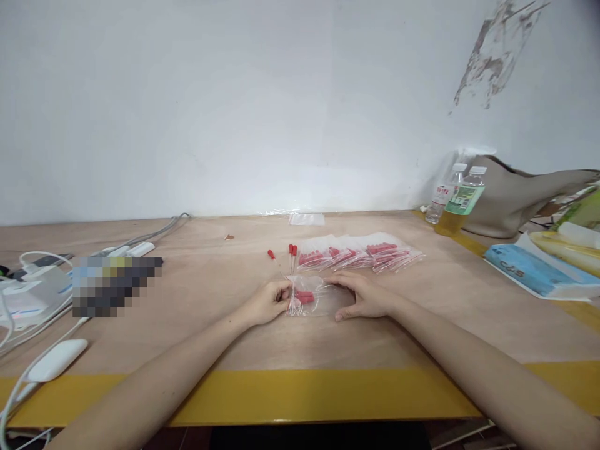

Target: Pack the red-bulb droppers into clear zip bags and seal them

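The clear bag lies on the desk, long axis running left to right. The left hand pinches its left end, closer to the red pieces inside; the right hand curves, fingers apart, around its right end.

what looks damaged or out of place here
The wall has a ragged, peeled patch at upper right, breaking its smooth surface. A stray brownish scrap lies on the tabletop, left of the red-tipped droppers.
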Available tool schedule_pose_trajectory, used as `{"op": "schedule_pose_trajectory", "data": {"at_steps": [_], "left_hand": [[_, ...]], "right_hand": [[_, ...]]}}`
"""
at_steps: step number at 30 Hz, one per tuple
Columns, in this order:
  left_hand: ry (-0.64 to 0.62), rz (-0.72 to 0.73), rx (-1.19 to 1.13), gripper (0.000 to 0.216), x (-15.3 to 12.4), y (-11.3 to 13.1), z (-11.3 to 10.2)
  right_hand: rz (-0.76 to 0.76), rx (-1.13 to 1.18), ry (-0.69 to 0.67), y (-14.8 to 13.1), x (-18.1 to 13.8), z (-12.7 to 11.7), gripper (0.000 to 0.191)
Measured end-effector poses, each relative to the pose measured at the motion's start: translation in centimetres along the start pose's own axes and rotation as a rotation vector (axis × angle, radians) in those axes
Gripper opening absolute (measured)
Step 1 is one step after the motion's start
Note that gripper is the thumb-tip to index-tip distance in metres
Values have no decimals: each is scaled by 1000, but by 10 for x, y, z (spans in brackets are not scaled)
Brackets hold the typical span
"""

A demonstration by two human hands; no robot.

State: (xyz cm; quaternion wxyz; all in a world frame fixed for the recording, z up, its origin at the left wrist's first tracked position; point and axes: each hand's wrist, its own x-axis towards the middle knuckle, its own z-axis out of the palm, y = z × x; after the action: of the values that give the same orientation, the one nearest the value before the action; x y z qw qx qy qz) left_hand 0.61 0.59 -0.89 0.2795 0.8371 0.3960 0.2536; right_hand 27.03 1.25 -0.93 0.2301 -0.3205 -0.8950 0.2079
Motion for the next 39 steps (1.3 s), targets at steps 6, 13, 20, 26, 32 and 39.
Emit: {"op": "schedule_pose_trajectory", "data": {"at_steps": [6, 13, 20, 26, 32, 39], "left_hand": [[25, -37, 60, 40, -1, -1, -3], [87, -55, 140, 40, -2, 1, -1], [254, -313, -146, 25, 7, -19, -25], [520, -585, -50, 35, 58, -53, -57], [595, -678, -121, 40, 88, -63, -68], [771, -450, -429, 26, 29, -42, -83]], "right_hand": [[-9, -17, -5, -4, -1, 1, 79], [39, -17, -4, 2, -3, -2, 81], [38, -36, -25, 7, -3, -1, 82], [37, -45, -32, 7, -3, -2, 80], [22, -42, -44, 7, -3, -3, 79], [17, -36, -34, 9, -3, -2, 79]]}}
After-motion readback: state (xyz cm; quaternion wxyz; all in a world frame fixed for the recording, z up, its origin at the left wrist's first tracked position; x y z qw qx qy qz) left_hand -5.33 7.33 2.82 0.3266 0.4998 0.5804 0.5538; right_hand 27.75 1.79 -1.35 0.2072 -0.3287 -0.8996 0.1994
